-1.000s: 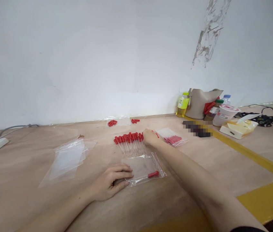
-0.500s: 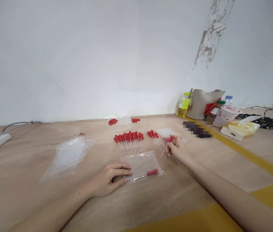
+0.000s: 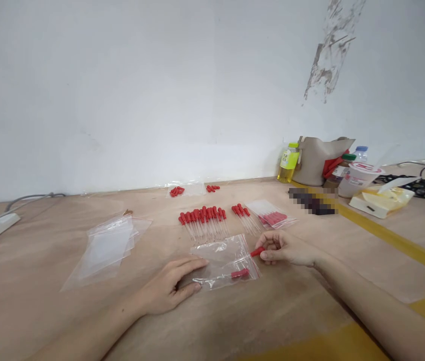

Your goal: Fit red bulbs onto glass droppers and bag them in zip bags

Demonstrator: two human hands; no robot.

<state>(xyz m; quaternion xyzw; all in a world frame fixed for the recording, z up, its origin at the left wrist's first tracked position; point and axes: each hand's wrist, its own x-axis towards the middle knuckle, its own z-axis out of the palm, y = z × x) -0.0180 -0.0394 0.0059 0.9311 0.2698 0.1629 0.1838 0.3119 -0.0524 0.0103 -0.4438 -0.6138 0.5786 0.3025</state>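
1. Our right hand (image 3: pixel 278 248) has its grip pinched on the red bulb of a held dropper (image 3: pixel 256 252), just outside the mouth of the clear bag (image 3: pixel 214 250); its stem appears to run inside.
2. Our left hand (image 3: pixel 175 280) is spread, fingertips resting on the bag's other end; that grip pinches nothing we can make out.
3. Done, as far as we can see: one bagged dropper (image 3: pixel 240 274) lies inside the clear bag, and a filled bag (image 3: pixel 270 214) of several lies beyond our right hand.
4. Left outside: a long row of droppers (image 3: pixel 203 214) and a smaller group (image 3: pixel 241 210) on the counter (image 3: pixel 182 328), plus flat bags (image 3: pixel 109 245) stacked at the left.
5. The held dropper's bulb is plain red and narrow; our fingers cover part of it. Those in the row show slim, see-through stems.
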